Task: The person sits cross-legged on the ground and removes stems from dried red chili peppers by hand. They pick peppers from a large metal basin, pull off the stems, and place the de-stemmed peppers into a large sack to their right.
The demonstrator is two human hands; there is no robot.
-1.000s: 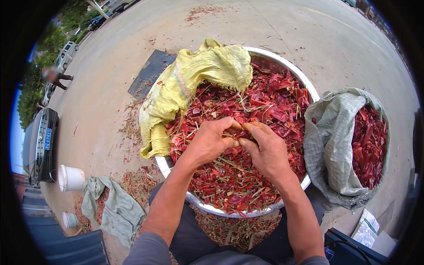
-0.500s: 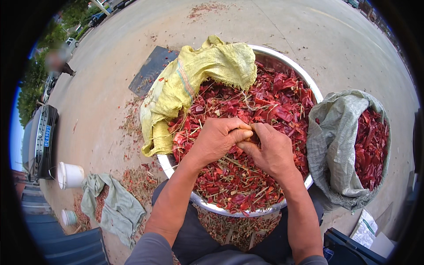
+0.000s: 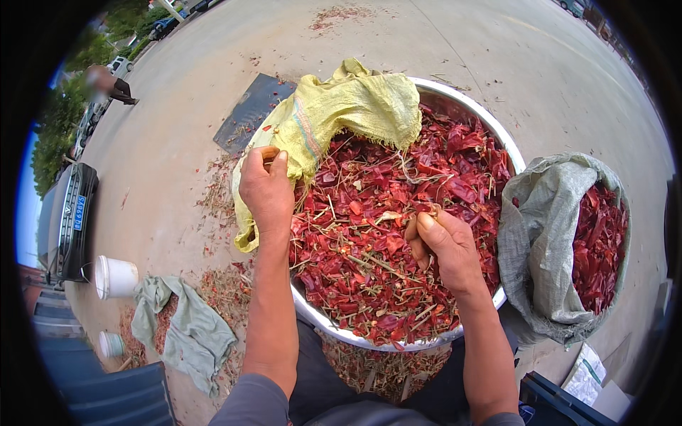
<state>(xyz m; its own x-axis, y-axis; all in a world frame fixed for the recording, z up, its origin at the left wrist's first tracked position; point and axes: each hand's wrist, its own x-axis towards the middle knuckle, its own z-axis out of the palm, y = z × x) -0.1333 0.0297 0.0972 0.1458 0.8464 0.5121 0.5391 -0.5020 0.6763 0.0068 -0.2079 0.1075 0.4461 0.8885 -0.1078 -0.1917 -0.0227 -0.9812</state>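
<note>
A wide metal basin (image 3: 517,153) is heaped with dried red pepper pieces (image 3: 369,227), mixed with pale stems. Over its left rim drapes a yellow woven sack (image 3: 355,106). My left hand (image 3: 268,190) is raised at the near part of that sack, thumb and forefinger apart with nothing visible between them. Above the right half of the peppers, my right hand (image 3: 449,247) is closed in a pinch, thumb tip against the curled forefinger. A small reddish bit shows by those fingertips, but whether it is held or lies behind them I cannot tell.
To the right stands a grey woven sack (image 3: 529,241) filled with red peppers. At left lie a white bucket (image 3: 117,277), a smaller tub (image 3: 111,344) and a pale green sack (image 3: 192,341). Farther off are a parked dark car (image 3: 71,220) and a person (image 3: 114,85).
My hands were together over the basin's middle and are now apart. The left has moved up and left to the yellow sack; the right has shifted slightly right and down.
</note>
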